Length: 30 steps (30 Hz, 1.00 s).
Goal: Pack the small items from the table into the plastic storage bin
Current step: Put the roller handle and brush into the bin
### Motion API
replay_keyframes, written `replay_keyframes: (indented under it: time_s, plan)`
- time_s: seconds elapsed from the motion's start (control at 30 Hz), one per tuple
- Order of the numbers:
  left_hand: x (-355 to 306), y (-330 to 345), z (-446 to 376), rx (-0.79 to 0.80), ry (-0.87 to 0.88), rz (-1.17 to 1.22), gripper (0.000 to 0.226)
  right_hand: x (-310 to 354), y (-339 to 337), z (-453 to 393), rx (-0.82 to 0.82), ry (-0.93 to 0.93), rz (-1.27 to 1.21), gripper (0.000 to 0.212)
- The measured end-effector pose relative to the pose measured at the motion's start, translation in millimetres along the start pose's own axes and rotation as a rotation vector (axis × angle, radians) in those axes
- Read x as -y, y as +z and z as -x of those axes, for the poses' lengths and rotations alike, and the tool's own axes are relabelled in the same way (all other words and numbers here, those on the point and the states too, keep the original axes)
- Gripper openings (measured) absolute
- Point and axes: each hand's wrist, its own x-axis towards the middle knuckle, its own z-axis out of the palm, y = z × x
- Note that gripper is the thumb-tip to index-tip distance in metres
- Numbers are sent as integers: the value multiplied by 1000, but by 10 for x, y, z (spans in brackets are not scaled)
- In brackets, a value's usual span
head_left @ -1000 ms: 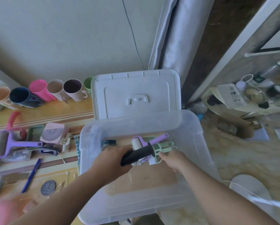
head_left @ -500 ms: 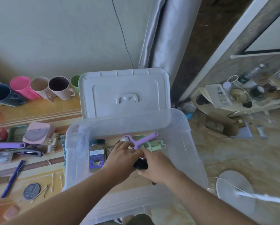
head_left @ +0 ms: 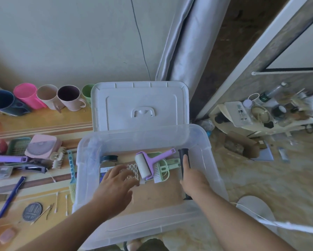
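The clear plastic storage bin [head_left: 204, 136] stands open in front of me, its white lid [head_left: 141, 105] leaning up behind it. Inside lie a purple lint roller [head_left: 150, 164], a green dustpan and brush set [head_left: 162, 169], a dark-capped jar [head_left: 107, 163] and a white mesh piece [head_left: 132, 170]. My right hand [head_left: 194, 182] holds a black handled tool [head_left: 184, 159] along the bin's right wall. My left hand [head_left: 115, 185] hovers inside the bin with fingers spread, holding nothing.
Left of the bin, the wooden table [head_left: 43, 122] carries a row of mugs [head_left: 48, 97], a pink box [head_left: 43, 146], a second purple roller [head_left: 7, 158], a blue pen [head_left: 10, 195], a comb [head_left: 71, 167], cotton swabs and a round disc [head_left: 32, 211]. A cluttered low shelf [head_left: 260, 113] stands right.
The black tool passed from my left hand to my right and moved to the bin's right wall. My left hand let go and opened over the bin's middle.
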Motion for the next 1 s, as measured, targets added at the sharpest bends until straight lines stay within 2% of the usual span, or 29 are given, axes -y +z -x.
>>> replay_keyframes:
  time_s: [0.3,0.37,0.47,0.63,0.73,0.83,1.0]
  plan:
    - [43,-80,207,-20,16,-41,36,26,197,-131,82,14,56,106]
    - [68,-132,239,-29,6,-62,39,56,178,-114,38,-8,-10,103]
    - [93,-235,272,-60,-2,-87,40,182,36,-18,-80,-136,-124,100]
    - [270,-500,378,-239,-2,-19,43,755,-237,283,-271,-413,-384,78]
    - [642,-669,582,-345,-114,30,40,1344,-330,552,-379,-559,-442,71]
    - [1232,-712,875,-380,-292,83,43,1996,-396,776,-481,-717,-447,63]
    - [2533,-636,1593,-216,-588,8,61,3230,-309,960,-522,-959,-438,45]
